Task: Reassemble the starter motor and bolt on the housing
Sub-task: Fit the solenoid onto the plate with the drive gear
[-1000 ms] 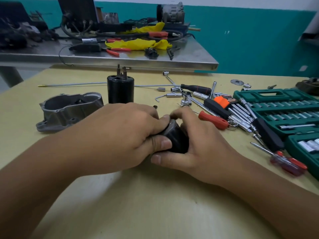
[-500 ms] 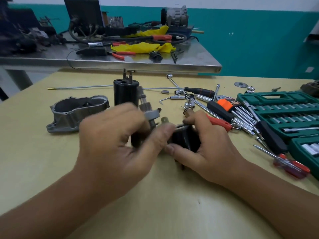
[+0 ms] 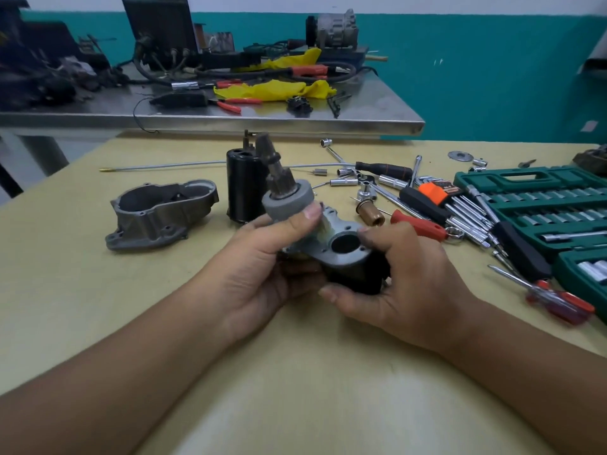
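In the middle of the table both hands hold the starter motor body (image 3: 348,257), a black cylinder with a grey flange plate and a round hole on top. My left hand (image 3: 262,267) grips the grey drive gear and shaft (image 3: 285,198), which sticks up tilted from the flange. My right hand (image 3: 400,284) is curled round the black body from the right. The grey cast housing (image 3: 157,215) lies apart on the table to the left. A black cylinder with terminals (image 3: 244,185) stands upright behind the gear.
Loose sockets, a ratchet, hex keys and red-handled screwdrivers (image 3: 423,226) lie to the right. A green socket case (image 3: 542,205) sits open at the right edge. A brass bushing (image 3: 371,215) lies close behind my right hand. A cluttered steel table (image 3: 230,119) stands behind.
Both hands lifted and turned the motor assembly, so the flange plate and drive gear shaft now face up and show. The view moved closer.
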Available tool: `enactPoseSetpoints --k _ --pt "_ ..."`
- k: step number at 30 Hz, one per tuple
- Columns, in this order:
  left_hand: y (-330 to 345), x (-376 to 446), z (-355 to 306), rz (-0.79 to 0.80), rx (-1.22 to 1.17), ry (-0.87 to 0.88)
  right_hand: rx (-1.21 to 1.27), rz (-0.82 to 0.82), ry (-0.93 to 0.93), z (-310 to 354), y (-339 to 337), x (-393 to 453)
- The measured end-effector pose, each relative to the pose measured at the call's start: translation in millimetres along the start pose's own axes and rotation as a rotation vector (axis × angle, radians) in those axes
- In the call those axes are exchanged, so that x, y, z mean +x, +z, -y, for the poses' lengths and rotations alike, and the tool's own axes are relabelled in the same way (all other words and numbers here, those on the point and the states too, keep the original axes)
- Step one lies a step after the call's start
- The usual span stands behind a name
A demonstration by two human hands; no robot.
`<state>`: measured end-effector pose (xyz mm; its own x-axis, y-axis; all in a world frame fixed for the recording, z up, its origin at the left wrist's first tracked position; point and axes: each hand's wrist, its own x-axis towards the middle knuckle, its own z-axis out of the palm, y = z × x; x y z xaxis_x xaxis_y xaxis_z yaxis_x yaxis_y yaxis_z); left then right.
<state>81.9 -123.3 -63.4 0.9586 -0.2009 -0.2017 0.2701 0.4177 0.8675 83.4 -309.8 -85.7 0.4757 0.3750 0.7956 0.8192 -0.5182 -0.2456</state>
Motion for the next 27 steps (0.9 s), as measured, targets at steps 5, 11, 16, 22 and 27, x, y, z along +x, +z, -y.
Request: enactPoseSetpoints --k 5,11,16,22,27 --pt "-2 11 14 0.027 -0.077 0.147 0.146 0.158 0.249 -4 1 0" --pt "-4 11 11 0.044 0.025 0.226 0.266 0.289 0.240 -15 0 6" --pt "-1 5 5 0.028 0.208 0.398 0.289 0.457 0.436 -20 -10 17" --pt "0 10 2 -0.078 0.239 0.400 0.402 0.678 0.641 -37 -42 20" --pt "7 22 1 -0.160 0.078 0.330 0.290 0.741 0.634 -47 -52 23"
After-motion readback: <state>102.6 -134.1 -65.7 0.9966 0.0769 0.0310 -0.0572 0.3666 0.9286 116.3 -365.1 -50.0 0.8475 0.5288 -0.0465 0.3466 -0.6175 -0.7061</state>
